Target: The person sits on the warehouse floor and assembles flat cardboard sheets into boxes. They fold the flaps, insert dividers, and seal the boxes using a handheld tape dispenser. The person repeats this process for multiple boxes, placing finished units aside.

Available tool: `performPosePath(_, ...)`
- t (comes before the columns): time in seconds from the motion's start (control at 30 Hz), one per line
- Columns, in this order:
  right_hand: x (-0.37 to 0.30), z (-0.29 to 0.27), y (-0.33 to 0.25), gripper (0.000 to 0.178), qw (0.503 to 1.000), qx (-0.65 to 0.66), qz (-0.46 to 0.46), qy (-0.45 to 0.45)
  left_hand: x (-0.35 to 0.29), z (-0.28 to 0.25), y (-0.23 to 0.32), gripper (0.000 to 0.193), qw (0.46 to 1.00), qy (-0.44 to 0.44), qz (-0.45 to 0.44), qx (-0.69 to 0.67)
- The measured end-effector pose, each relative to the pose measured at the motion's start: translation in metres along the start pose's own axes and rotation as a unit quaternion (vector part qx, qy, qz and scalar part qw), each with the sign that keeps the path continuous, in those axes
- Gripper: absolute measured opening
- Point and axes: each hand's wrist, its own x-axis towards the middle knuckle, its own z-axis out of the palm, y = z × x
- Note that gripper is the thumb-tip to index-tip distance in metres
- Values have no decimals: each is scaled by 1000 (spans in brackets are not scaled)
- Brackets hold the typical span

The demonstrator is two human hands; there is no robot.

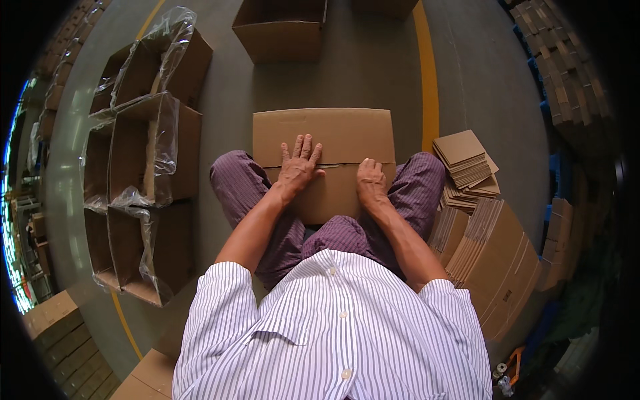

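A cardboard box (323, 133) sits between my knees, its two top flaps folded inward to a seam across the middle. A narrow gap shows along part of that seam. My left hand (299, 167) lies flat over the seam with its fingers spread, the fingertips on the far flap. To the right, my right hand (373, 181) is closed, its curled fingers resting at the seam near the box's right side. Whatever those fingers may hold is hidden.
Several open boxes with clear plastic liners (167, 137) stand at left. Another open box (280, 40) is ahead. Cardboard pads (461, 150) and flattened cartons (500, 260) lie at right. Yellow floor lines (427, 80) run past. An orange tool (515, 365) is at lower right.
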Motion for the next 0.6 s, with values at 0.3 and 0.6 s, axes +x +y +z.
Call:
performPosePath(0.3, 6, -12, 2, 17, 998, 57, -24, -18, 5, 16, 4, 63, 993, 94, 29, 68)
performPosePath(0.6, 24, -5, -27, 10, 965, 215, -134, 68, 7, 23, 6, 54, 989, 115, 40, 89)
